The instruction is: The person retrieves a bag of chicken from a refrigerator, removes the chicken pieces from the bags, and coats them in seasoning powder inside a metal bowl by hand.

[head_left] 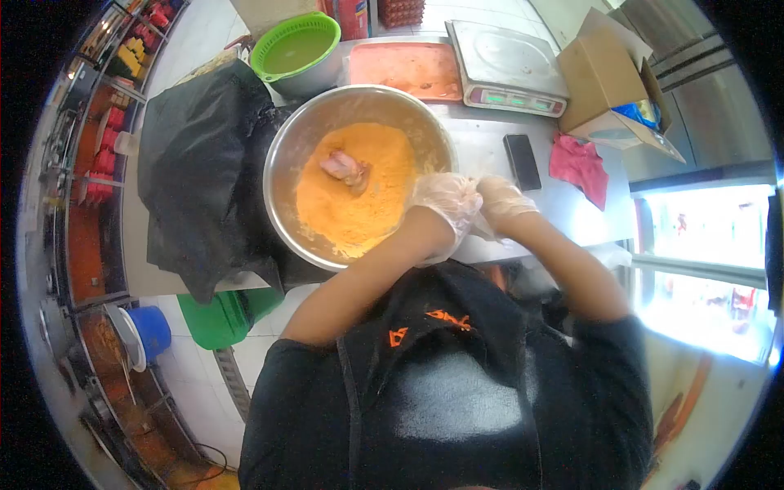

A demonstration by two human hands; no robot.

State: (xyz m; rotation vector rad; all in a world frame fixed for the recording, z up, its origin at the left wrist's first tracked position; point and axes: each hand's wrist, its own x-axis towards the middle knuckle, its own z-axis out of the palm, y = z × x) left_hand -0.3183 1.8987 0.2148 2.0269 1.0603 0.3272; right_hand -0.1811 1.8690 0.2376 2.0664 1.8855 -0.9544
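Note:
A large metal bowl [278,151] holds orange seasoned flour [327,216]. One piece of raw meat [346,169], perhaps chicken, rests on the flour. My left hand [447,200], in a clear plastic glove, is at the bowl's right rim with its fingers curled. My right hand [501,204] is gloved the same way and meets the left one just outside the bowl. Both hands look closed where they come together. Whether they pinch glove plastic or something else is hidden.
Behind the bowl are a green strainer [273,61] over a tub, a pink-red tray [406,69] and a scale [510,65]. To the right lie a black phone [523,162], a pink cloth [578,167] and a cardboard box [604,82]. Black plastic [200,155] covers the left side.

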